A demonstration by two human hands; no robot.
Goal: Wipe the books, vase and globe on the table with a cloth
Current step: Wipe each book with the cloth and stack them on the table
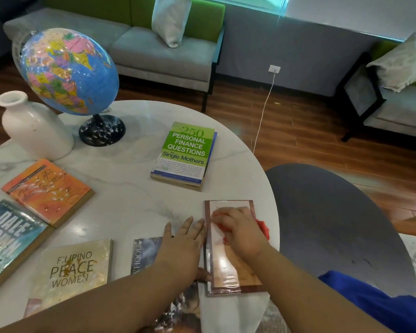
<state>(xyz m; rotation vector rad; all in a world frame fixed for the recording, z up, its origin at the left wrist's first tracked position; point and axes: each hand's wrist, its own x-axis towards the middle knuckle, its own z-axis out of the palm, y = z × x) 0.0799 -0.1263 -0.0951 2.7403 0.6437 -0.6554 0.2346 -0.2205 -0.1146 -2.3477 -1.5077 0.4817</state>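
A red cloth (pixel 262 228) is gripped and pressed by the right hand (pixel 240 233) onto a brown-bordered book (pixel 228 267) at lower right, while the left hand (pixel 185 243) is laid flat with straight fingers on the table (pixel 135 200) against that book's left edge. Since the glossy book lies near the table's rim, it could be pushed off by a hard stroke. Counted: one cloth, one vase (pixel 34 131) and one globe (pixel 67 70) at upper left, and at least seven books (pixel 184 152), some partly under the arms.
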